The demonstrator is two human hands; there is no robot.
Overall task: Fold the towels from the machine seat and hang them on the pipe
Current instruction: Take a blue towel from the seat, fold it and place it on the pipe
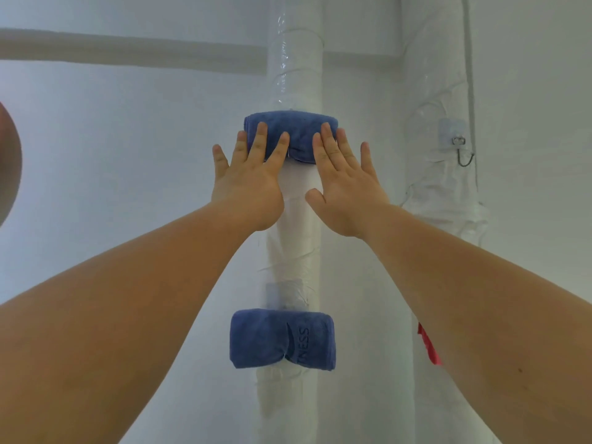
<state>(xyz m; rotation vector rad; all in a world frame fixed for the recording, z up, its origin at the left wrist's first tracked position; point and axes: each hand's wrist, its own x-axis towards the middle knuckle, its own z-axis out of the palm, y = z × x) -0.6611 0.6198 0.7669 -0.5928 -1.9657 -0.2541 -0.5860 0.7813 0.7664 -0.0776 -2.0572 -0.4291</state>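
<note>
Blue upper towel (290,133) is sitting on the white pipe (298,75), well apart from a second towel (282,339); left hand (248,184) and right hand (344,190) are pressing it, fingers straight, neither grip closing, so if they're letting go unevenly it may be slipping off

The upper towel (290,126) and lower towel (256,339) look to me like soft, matt blue plush cloth. The pipe (296,187) wears wrinkled matt white wrap, with glossy clear film (286,59) higher up. The hook (458,141) is shiny metal.
</note>
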